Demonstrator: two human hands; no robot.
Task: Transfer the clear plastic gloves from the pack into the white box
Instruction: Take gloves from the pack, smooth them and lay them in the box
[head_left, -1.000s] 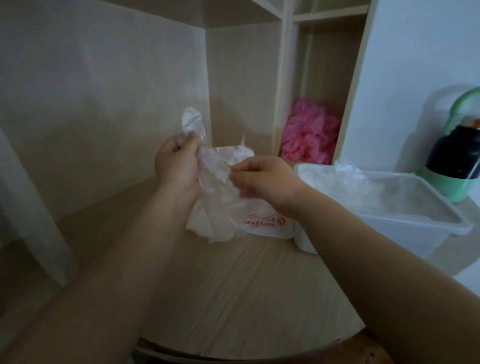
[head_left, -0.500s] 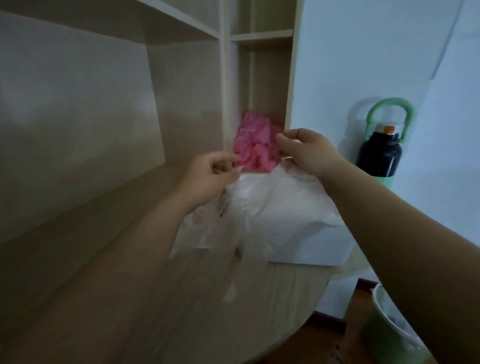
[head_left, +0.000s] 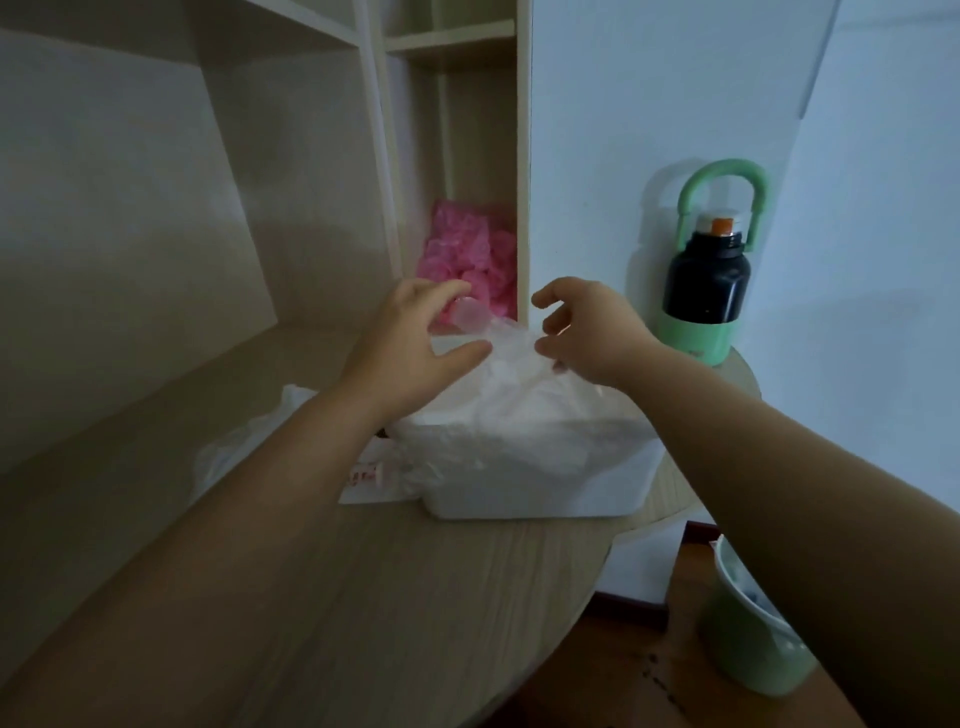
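Note:
The white box (head_left: 545, 488) stands on the wooden table, heaped with crumpled clear plastic gloves (head_left: 524, 410). Both hands hover over its far side. My left hand (head_left: 415, 338) has its fingers spread, and a glove's fingertip (head_left: 470, 314) sticks up just beside them. My right hand (head_left: 587, 327) has loosely bent fingers, with the thumb close to the plastic; it holds nothing. The glove pack (head_left: 244, 447), clear plastic with red print, lies flat to the left of the box, partly hidden by my left forearm.
A pink bundle (head_left: 467, 260) fills the narrow shelf compartment behind the box. A black bottle with a green handle (head_left: 706, 280) stands to the right by the wall. The table's rounded edge (head_left: 587, 592) curves at the right, with a green bin (head_left: 748, 629) on the floor below.
Both hands carried a glove from the pack rightward over the box, and their fingers have opened and let it go. The view swung right with them.

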